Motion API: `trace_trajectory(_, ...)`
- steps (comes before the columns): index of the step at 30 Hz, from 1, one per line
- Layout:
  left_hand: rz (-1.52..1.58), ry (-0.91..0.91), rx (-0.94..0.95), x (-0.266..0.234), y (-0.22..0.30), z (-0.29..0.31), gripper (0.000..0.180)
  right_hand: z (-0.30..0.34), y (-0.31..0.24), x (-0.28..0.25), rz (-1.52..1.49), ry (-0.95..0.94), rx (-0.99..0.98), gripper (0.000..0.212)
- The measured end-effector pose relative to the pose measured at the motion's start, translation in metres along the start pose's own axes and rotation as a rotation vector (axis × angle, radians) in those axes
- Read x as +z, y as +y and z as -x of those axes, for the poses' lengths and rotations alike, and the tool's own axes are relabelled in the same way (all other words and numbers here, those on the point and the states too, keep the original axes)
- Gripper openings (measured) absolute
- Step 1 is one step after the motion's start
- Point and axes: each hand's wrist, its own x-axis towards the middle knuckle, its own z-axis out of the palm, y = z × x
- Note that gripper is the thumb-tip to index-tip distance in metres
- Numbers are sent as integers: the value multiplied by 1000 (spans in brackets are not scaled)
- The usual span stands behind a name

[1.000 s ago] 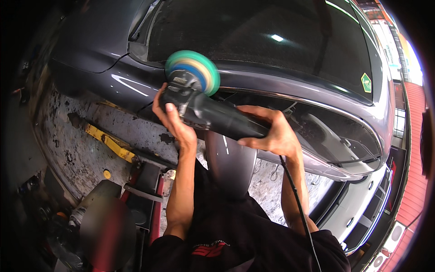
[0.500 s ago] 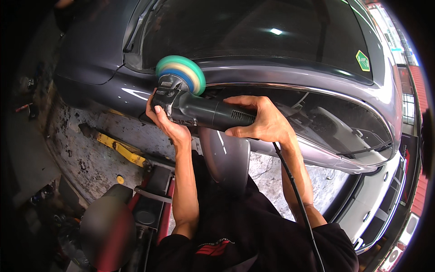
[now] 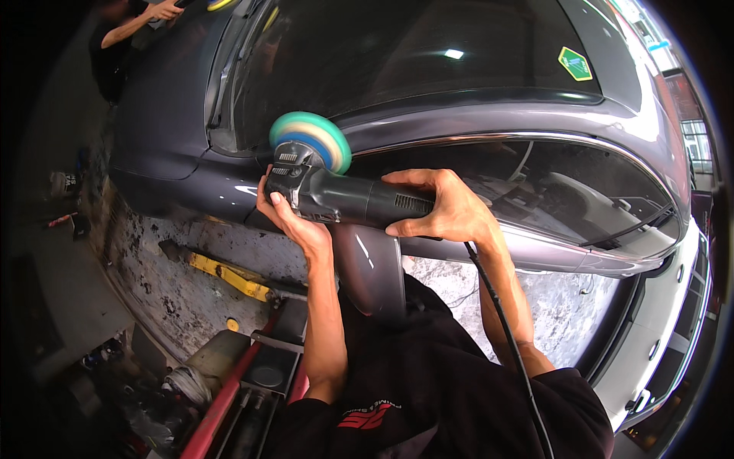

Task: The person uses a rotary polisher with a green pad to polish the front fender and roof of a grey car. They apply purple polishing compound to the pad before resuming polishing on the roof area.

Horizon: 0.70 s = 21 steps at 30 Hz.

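Note:
Both my hands hold a black electric car polisher, lying across in front of me. Its round foam pad, banded green, cream and blue, is at the dark grey car's windscreen pillar, by the lower corner of the windscreen. Whether the pad presses on the paint is hard to tell. My left hand cups the polisher's head from below, thumb up along its side. My right hand wraps around the rear of the body, where the black power cord comes out. Beneath the tool sits the car's wing mirror.
Side windows stretch to the right. A yellow lift arm and a red-and-black lift part are at lower left. A white car stands at right. Another person's hand works over the bonnet at far left.
The view has shifted, bringing another person's arm and a yellow pad into sight at top left. The polisher stays near the pillar's base, in the same two-handed grip.

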Motion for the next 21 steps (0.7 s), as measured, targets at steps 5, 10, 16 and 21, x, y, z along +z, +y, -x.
trace_trajectory(5,-23,-66,28,18,7,13,62,19,15,-13,-99,35,-20,86)
trace_trajectory(10,-36,-145,52,30,11,25,63,36,29,-24,-180,67,-21,88)
trace_trajectory(16,-4,-204,60,44,14,37,61,53,39,-33,-214,90,-46,87)
trace_trajectory(21,0,-243,83,56,14,47,58,66,50,-42,-269,116,-66,87)
